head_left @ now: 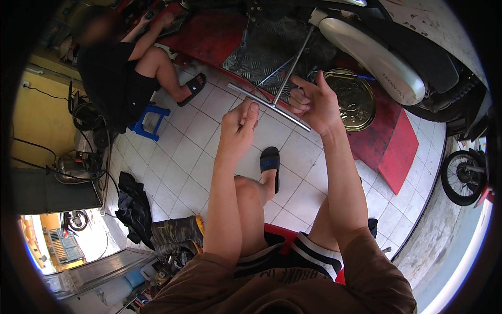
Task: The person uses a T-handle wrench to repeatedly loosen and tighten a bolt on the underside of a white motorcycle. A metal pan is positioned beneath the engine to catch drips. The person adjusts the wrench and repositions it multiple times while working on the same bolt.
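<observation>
A long chrome T-handle wrench (291, 73) slants away from me. Its far end reaches the silver-covered part of a motorcycle (368, 55), though I cannot tell whether it sits on a bolt there. My left hand (239, 125) is closed on the left side of the crossbar. Beside the shaft and the bar's right half is my right hand (321, 104), its thumb raised, index finger stretched out and other fingers curled, with nothing visibly gripped. Just beyond its wrist lies a round gold-coloured metal tray (372, 116) holding small parts, and a blue-handled screwdriver (363, 77) rests across its far edge.
A red work platform (384, 144) with a chequered metal plate (261, 55) stands ahead. At the far left a person in dark clothes (112, 73) sits on a blue stool (150, 123). A black plastic bag (132, 206) and camouflage boots (178, 230) lie left on the white-tiled floor (183, 157).
</observation>
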The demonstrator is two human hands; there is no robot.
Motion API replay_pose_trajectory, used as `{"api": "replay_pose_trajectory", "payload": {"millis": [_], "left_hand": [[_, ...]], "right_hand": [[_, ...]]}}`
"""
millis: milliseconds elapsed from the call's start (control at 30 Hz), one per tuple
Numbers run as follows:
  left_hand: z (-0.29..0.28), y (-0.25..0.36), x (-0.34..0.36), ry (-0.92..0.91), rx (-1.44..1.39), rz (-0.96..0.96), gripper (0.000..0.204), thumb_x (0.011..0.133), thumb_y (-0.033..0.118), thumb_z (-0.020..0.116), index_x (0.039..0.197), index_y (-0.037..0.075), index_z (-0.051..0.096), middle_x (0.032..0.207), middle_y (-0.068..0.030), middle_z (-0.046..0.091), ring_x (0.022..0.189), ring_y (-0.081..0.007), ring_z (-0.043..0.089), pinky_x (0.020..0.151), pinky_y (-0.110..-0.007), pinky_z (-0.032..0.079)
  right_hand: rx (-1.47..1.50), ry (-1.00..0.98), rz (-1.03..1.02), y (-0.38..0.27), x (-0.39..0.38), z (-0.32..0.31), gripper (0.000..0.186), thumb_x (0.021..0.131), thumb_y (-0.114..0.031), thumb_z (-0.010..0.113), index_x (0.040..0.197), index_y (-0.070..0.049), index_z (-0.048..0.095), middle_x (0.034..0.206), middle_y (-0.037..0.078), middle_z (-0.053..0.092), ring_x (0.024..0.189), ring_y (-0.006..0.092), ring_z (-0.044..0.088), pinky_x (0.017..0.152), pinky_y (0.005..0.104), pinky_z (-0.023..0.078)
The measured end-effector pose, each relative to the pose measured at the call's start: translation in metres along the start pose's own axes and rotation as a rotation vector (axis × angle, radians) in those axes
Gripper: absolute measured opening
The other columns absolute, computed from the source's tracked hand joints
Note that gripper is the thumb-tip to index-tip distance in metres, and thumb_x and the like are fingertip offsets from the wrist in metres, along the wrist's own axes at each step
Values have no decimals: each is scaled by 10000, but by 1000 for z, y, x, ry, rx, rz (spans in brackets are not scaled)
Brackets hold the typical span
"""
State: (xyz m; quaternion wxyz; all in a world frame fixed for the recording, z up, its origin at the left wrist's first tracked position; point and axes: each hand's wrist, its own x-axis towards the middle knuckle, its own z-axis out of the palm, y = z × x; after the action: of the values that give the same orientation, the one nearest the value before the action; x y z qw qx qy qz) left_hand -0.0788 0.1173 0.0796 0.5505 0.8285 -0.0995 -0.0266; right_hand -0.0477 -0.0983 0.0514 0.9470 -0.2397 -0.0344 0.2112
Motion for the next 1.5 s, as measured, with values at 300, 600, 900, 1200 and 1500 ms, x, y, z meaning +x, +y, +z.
{"api": "replay_pose_trajectory", "payload": {"millis": [300,600,900,1200,1500], "left_hand": [[46,17,4,251,35,78,347,768,-51,639,1088,61,565,943,-67,563,735,-184,582,589,-293,460],[47,15,12,205,222,337,235,673,-141,492,794,3,633,852,-85,531,681,-209,557,537,-302,416],[40,15,5,99,60,225,82,681,-62,572,746,-21,544,694,-61,507,566,-159,474,498,-275,370],[46,10,0,-110,68,91,102,755,74,671,816,3,632,701,-114,594,619,-206,557,596,-328,453],[57,16,-9,-1037,349,-145,436,752,365,744,1075,97,626,917,-86,683,878,-246,654,777,-377,502]], "right_hand": [[-9,-45,1,8,3,4,762,914,-636,438,1326,5,415,653,-40,242,591,102,241,578,248,221],[0,-42,-30,13,3,2,818,916,-604,473,1367,73,389,640,-57,317,591,73,301,590,219,278],[-262,111,-73,23,11,-6,623,967,-475,466,1223,87,550,608,-56,299,604,77,307,585,235,274],[-236,205,-48,19,5,-4,504,956,-397,509,1118,73,589,581,-49,346,561,81,333,557,240,299],[-797,405,202,25,-23,-36,294,896,-301,649,726,-66,598,621,-27,509,527,54,388,511,233,298]]}}
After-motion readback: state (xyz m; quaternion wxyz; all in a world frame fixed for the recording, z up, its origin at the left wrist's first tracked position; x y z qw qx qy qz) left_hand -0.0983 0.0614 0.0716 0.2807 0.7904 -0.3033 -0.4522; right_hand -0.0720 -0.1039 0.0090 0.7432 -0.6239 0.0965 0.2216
